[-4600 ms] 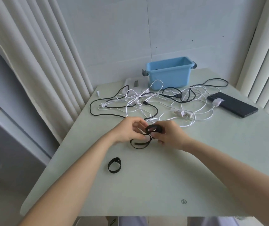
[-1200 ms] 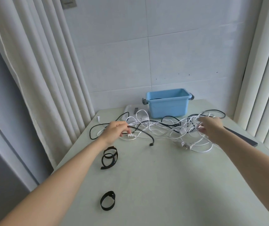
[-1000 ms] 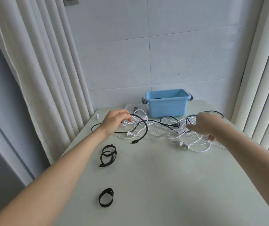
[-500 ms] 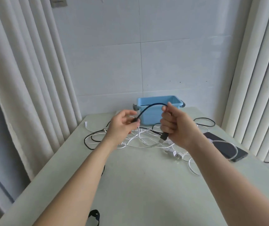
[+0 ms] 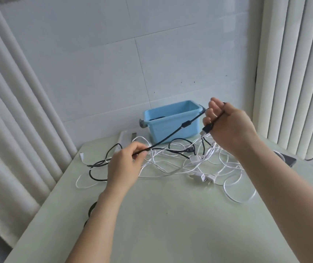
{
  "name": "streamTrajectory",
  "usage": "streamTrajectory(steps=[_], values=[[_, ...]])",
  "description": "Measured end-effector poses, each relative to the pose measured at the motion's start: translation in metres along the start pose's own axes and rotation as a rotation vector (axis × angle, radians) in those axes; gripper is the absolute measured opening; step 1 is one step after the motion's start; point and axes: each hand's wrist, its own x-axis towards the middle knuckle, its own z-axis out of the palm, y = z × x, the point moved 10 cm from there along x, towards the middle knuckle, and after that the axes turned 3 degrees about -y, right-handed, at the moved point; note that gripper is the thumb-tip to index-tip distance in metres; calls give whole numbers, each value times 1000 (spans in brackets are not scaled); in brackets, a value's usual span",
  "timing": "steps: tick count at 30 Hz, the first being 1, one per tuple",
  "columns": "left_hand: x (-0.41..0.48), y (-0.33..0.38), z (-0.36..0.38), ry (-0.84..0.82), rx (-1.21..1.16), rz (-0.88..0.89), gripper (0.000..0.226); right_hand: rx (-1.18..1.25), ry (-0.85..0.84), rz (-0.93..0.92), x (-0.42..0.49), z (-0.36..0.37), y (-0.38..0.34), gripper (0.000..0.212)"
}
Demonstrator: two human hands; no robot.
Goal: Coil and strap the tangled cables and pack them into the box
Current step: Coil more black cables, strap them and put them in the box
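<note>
Bridging left grip [image 5: 123,168] and right grip [image 5: 230,128], black cable [image 5: 171,134] runs taut.

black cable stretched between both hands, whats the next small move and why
Probably slide the left hand further along the black cable, drawing it free: the right hand holds its plug end up, but the rest lies tangled among the white cables.
</note>
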Motion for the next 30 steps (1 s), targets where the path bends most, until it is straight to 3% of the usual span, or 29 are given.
streamTrajectory(steps=[3,8,11,14,18,20,26,30], values=[[2,18,3,-47,50,103,12,-187,23,-72,-3,2,0,31],[1,66,-4,-115,46,372,12,-613,-189,-67,-15,31,26,27],[0,86,-22,-57,-7,422,14,-925,-378,47,-30,50,50,27],[0,93,-33,-14,-98,399,12,-994,-554,199,-51,63,75,30],[4,78,-46,72,-333,263,4,-883,-587,275,-62,73,89,38],[5,70,-49,120,-343,211,5,-746,-612,364,-67,77,96,37],[9,18,-18,18,-12,68,50,-412,-540,480,-67,72,93,39],[3,-19,-3,-29,96,-55,38,-141,-500,468,-52,65,78,41]])
